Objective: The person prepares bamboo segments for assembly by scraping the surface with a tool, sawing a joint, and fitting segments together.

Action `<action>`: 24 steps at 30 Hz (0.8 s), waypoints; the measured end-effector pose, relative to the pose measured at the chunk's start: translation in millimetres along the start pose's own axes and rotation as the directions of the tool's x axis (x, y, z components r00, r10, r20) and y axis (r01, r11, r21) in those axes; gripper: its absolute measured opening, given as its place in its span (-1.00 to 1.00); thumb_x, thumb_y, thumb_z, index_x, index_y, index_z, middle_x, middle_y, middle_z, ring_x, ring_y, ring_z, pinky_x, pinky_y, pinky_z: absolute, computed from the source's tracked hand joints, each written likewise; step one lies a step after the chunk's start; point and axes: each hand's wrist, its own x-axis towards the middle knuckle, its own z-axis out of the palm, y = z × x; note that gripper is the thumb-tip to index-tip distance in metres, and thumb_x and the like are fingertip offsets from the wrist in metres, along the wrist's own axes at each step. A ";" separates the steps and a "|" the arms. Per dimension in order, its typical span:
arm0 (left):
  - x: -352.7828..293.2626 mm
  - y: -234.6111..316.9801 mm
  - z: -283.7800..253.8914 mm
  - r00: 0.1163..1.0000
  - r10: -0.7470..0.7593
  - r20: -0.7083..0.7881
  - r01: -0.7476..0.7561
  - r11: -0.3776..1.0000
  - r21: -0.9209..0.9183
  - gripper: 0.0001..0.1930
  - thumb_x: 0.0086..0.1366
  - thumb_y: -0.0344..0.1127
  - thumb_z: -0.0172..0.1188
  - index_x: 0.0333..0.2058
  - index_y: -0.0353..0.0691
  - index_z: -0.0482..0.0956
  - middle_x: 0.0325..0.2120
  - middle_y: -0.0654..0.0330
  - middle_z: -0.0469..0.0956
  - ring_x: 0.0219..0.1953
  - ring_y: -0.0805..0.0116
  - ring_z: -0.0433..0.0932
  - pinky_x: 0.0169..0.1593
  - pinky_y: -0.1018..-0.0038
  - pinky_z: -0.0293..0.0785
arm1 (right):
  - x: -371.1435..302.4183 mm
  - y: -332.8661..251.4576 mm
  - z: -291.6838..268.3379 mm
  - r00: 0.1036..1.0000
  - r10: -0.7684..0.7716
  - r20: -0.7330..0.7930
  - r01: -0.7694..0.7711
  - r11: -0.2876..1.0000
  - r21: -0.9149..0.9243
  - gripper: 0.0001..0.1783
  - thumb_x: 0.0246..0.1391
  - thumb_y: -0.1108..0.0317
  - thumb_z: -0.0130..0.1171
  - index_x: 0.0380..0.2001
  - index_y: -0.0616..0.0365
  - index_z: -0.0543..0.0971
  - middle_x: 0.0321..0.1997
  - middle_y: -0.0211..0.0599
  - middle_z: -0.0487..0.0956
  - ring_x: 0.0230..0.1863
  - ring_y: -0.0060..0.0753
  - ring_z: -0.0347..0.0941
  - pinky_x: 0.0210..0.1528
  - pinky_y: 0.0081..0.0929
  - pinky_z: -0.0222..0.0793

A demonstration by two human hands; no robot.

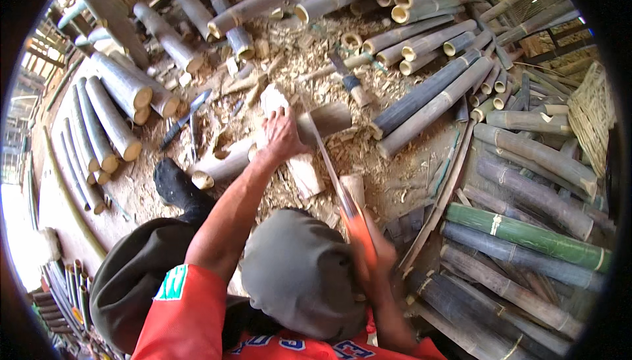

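A grey-brown bamboo length (330, 120) lies low over the littered ground, in front of the person's knees (296, 274), with a saw (332, 169) laid across it just right of the left hand (280, 135). That hand clasps the bamboo from above, fingers together over the far side and thumb apart on the near side; it covers the middle, so whether the stretch to its left belongs to the same piece I cannot tell. The right hand (376, 258) is wrapped around the saw's orange handle (blurred, so the exact finger placement is lost). A pale split block (305, 177) sits just below the bamboo, perhaps as a support.

The step in hand looks like a crosswise cut; how deep the blade sits does not show. The next move would call for a firm left hand, its thumb well clear of the teeth, and straight, even strokes from the right.

Around this spread wood chips (299, 57). Beyond the blade's tip lies a tool with a dark-wrapped handle (349, 80), and to the left a dark knife-like tool (174, 133). Farther out, cut bamboo sections (108, 113) lie on the left, and more poles crowd the right, one bright green pole (533, 236) among them.
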 end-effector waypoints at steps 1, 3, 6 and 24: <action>-3.1 7.7 1.8 1.000 -0.005 0.030 0.005 1.000 -0.006 0.03 -0.35 0.17 0.71 0.05 -0.34 0.47 0.02 -0.10 0.51 0.15 -0.14 0.48 0.20 -0.01 0.40 | -37.8 -18.7 -20.5 0.989 0.145 -0.008 -0.144 0.988 0.052 -0.47 0.39 0.31 0.10 0.35 0.29 0.45 0.15 0.16 0.64 0.10 0.12 0.65 0.15 -0.30 0.54; 2.0 16.3 7.3 1.000 -0.009 0.013 0.009 1.000 -0.003 0.05 -0.37 0.15 0.72 0.07 -0.33 0.47 0.04 -0.08 0.49 0.17 -0.12 0.46 0.20 -0.01 0.39 | -47.9 -4.6 -25.1 0.994 0.090 -0.059 -0.082 0.988 0.129 -0.48 0.39 0.32 0.10 0.35 0.29 0.45 0.16 0.16 0.64 0.15 0.08 0.63 0.20 -0.31 0.51; 1.2 20.8 3.1 1.000 0.015 0.012 -0.014 0.999 -0.033 0.09 -0.32 0.12 0.73 0.13 -0.37 0.40 0.04 -0.10 0.49 0.15 -0.11 0.47 0.21 -0.01 0.40 | 15.8 19.2 12.5 0.995 -0.059 -0.081 0.061 0.998 0.021 -0.49 0.39 0.31 0.12 0.33 0.28 0.47 0.10 0.16 0.66 0.08 0.06 0.65 0.14 -0.29 0.54; 7.1 2.1 -2.4 1.000 -0.017 -0.020 0.016 1.000 -0.024 0.11 -0.40 0.08 0.76 0.11 -0.38 0.41 0.03 -0.08 0.50 0.12 -0.08 0.48 0.20 -0.05 0.41 | 29.3 6.2 18.7 1.000 -0.028 -0.003 0.028 1.000 0.006 -0.53 0.37 0.37 0.10 0.27 0.32 0.50 0.08 0.09 0.69 0.03 0.01 0.68 0.06 -0.26 0.57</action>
